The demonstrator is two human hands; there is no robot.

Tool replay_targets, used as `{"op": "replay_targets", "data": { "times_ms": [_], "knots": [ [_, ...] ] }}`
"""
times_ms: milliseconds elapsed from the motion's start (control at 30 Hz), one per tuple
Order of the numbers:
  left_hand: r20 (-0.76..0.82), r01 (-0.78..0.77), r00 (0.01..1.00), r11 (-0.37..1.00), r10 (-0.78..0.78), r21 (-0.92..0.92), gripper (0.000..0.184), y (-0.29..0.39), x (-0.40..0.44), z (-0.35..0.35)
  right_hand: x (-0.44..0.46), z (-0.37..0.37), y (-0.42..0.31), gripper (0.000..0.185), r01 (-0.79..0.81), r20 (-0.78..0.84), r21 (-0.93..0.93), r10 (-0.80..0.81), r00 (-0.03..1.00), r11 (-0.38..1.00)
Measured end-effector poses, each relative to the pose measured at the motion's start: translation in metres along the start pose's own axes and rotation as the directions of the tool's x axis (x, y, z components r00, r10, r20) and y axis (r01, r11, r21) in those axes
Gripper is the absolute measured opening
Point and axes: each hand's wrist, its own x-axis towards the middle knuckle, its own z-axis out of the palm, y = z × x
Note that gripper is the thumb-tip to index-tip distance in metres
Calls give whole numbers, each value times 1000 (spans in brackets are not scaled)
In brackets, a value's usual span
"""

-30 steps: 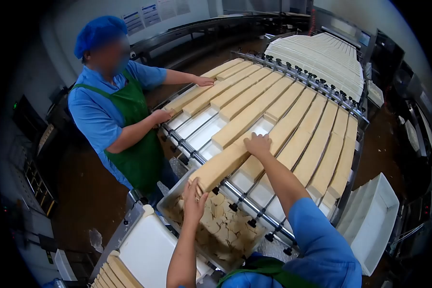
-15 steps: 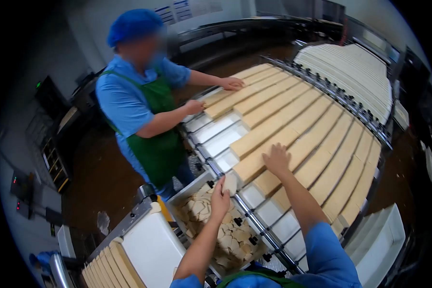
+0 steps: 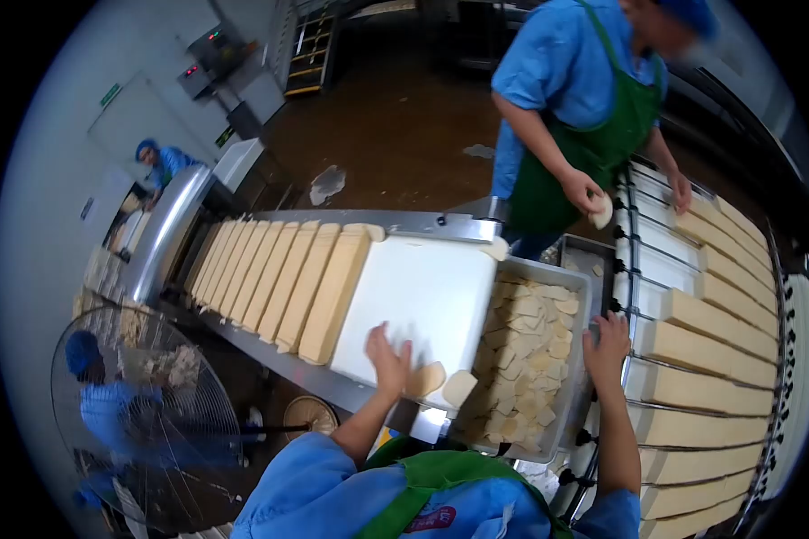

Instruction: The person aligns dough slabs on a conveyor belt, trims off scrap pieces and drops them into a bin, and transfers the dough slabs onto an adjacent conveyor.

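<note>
Over the white belt [image 3: 413, 301], my left hand [image 3: 388, 361] has its fingers apart and holds nothing. Close to it lies a pale, flat end slice [image 3: 425, 379], with another slice [image 3: 459, 389] at the belt's corner. My right hand [image 3: 608, 349] is open at the near rail of the roller table, beside the ends of long pale blocks [image 3: 692, 349] that look like bread or dough. Between my hands stands a bin [image 3: 585, 310] filled with flat offcuts [image 3: 526, 350].
A row of similar blocks [image 3: 283, 269] lies across the conveyor on the left. Across the bin, a co-worker [image 3: 557, 108] in a green apron holds a pale slice [image 3: 601, 213]. A large fan [image 3: 153, 413] stands at lower left; more people are beyond.
My view has swung left. My left hand has left the table's edge, where it held a slice, and is over the belt, empty. My right hand has come off the blocks.
</note>
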Motion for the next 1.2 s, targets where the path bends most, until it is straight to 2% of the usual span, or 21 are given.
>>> {"op": "replay_targets", "data": {
  "times_ms": [33,100,133,200,233,333,433,500,567,600,767,833,900,933,967,1000,1033,1067,1100,1167,1200],
  "knots": [
    [-41,78,997,986,-72,147,73,-21,4,-16,3,9,-21,42,21,10,-2,-21,1000,1000],
    [-155,471,882,817,-446,333,92,-52,7,-40,10,27,-68,43,90,128,80,-100,987,993],
    [-163,483,875,812,-455,327,92,-64,12,-55,14,42,-89,43,105,130,78,-114,985,991],
    [-199,668,741,672,-641,319,100,-86,19,-79,20,71,-131,45,149,193,115,-169,966,982],
    [-200,675,734,668,-649,311,100,-100,21,-87,24,78,-159,48,156,258,115,-181,949,981],
    [-76,643,757,717,-649,269,102,-132,27,-103,33,126,-227,54,202,339,98,-224,914,974],
    [160,513,832,846,-531,143,92,-143,37,-112,45,169,-297,68,223,424,36,-217,879,974],
    [148,475,858,869,-493,138,87,-139,44,-115,54,193,-341,71,205,429,38,-201,880,978],
    [221,433,869,896,-443,96,87,-132,53,-123,67,213,-380,75,221,411,66,-229,882,973],
    [206,374,896,919,-393,126,85,-136,52,-121,74,220,-401,76,210,423,54,-212,881,976],
    [297,368,864,913,-406,177,82,-120,62,-135,109,238,-476,68,226,445,35,-218,869,974],
    [328,261,871,910,-366,321,86,-123,60,-134,114,248,-494,67,226,438,28,-215,873,974],
    [410,289,816,901,-409,323,95,-132,58,-128,115,252,-503,67,169,496,-22,-136,858,985],
    [395,255,831,899,-392,356,96,-135,57,-123,116,252,-503,69,155,502,-7,-131,855,988],
    [451,308,771,883,-450,354,97,-131,62,-123,116,253,-498,70,139,504,7,-123,855,990],
    [390,198,858,915,-335,351,97,-142,51,-114,116,256,-491,71,168,476,-33,-133,869,985],
    [429,220,831,919,-353,328,95,-141,52,-115,117,257,-481,71,196,453,-73,-142,880,978],
    [485,241,790,916,-377,319,96,-135,58,-119,117,247,-467,71,124,470,-43,-89,878,991],
    [491,184,814,940,-310,288,95,-140,54,-116,115,233,-452,72,58,494,-5,-47,868,998],
    [413,-4,904,962,-113,273,81,-146,36,-98,106,185,-426,80,-277,486,42,223,845,960],
    [631,201,739,971,-238,132,81,-128,54,-114,104,184,-398,83,-260,455,-26,243,857,965]
  ]
}}
